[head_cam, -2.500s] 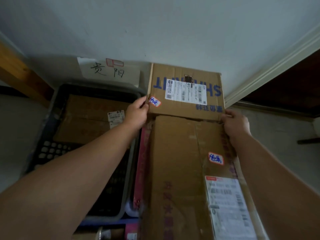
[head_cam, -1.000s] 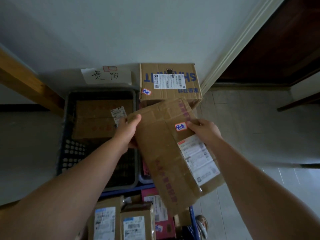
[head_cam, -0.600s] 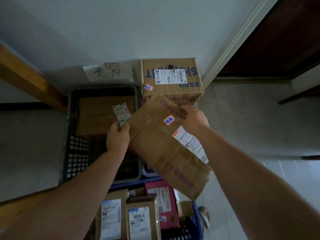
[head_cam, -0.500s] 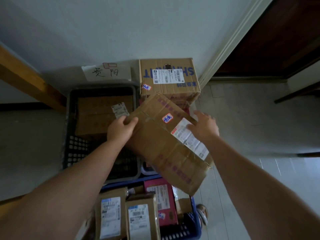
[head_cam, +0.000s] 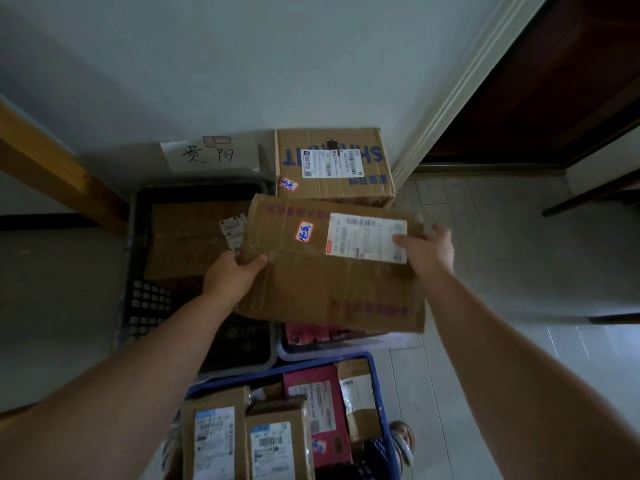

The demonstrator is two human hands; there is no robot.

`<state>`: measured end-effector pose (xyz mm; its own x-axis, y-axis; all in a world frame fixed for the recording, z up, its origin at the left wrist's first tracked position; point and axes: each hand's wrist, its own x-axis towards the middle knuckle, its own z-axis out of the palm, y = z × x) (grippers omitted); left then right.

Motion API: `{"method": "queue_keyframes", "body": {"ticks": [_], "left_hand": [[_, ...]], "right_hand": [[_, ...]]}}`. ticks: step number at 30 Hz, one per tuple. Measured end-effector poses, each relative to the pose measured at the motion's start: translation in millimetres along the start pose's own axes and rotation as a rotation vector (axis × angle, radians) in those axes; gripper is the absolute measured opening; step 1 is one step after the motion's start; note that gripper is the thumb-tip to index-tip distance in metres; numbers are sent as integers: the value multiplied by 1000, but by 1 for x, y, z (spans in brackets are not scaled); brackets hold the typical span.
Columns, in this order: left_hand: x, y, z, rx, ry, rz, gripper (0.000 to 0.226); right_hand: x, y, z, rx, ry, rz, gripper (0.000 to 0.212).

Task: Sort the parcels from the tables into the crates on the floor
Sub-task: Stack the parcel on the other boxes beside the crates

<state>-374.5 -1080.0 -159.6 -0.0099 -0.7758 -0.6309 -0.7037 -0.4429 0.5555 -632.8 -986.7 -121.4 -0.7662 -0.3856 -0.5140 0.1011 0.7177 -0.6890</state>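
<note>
I hold a long flat cardboard parcel [head_cam: 332, 278] crosswise above the crates; it carries a white shipping label and a small orange-edged sticker. My left hand [head_cam: 230, 277] grips its left edge, thumb on top. My right hand [head_cam: 427, 251] grips its right end, thumb over the label. Behind it a cardboard box with blue lettering [head_cam: 334, 166] stands against the wall. Under the parcel's right half a white crate [head_cam: 346, 346] shows, with a pink item inside.
A black crate [head_cam: 138, 265] at left holds a flat brown box, under a handwritten paper sign [head_cam: 211, 155] on the wall. A blue crate [head_cam: 377, 379] near my feet holds several labelled parcels. A wooden beam runs at far left; a dark door stands at right.
The parcel has swung from pointing away from me to lying crosswise. My right hand shifted from its far corner to its right end, and my left hand stayed on its left edge.
</note>
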Motion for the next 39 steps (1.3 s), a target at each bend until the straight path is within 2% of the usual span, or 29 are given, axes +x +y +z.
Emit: {"method": "queue_keyframes", "body": {"ticks": [2,3,6,8,10,13,17,21,23,26,30,34,39], "left_hand": [[1,-4,5,-73,16,14,50],[1,-4,8,-92,35,23,49],[3,4,16,-155,24,56,47],[7,12,21,-243,-37,31,53],[12,20,24,-345,-78,-20,58],[15,25,26,-400,-84,-29,55],[18,17,33,-391,-59,14,52],[20,18,34,-245,-74,4,66],[19,23,28,-224,-105,-6,70],[9,28,6,-227,-120,-17,79],[-21,43,-38,-154,-143,34,80],[-69,64,-96,-50,-158,164,77],[-141,79,-156,-50,-201,278,74]], "right_hand": [[16,-16,1,-109,-92,-104,42],[21,-21,1,-163,-135,-146,39],[32,-15,1,-297,-185,-167,58],[32,-2,3,-292,-152,-48,67],[33,5,7,-247,-116,52,65],[42,-1,8,-183,-67,44,62],[52,3,5,-247,-57,-6,62],[47,4,10,-314,-51,-30,59],[37,-4,14,-385,-17,-55,65],[10,-16,21,-470,47,-99,78],[-52,-31,28,-406,7,-92,62],[-128,-50,32,-342,11,-74,46],[-209,-71,21,-221,43,-64,52]]}}
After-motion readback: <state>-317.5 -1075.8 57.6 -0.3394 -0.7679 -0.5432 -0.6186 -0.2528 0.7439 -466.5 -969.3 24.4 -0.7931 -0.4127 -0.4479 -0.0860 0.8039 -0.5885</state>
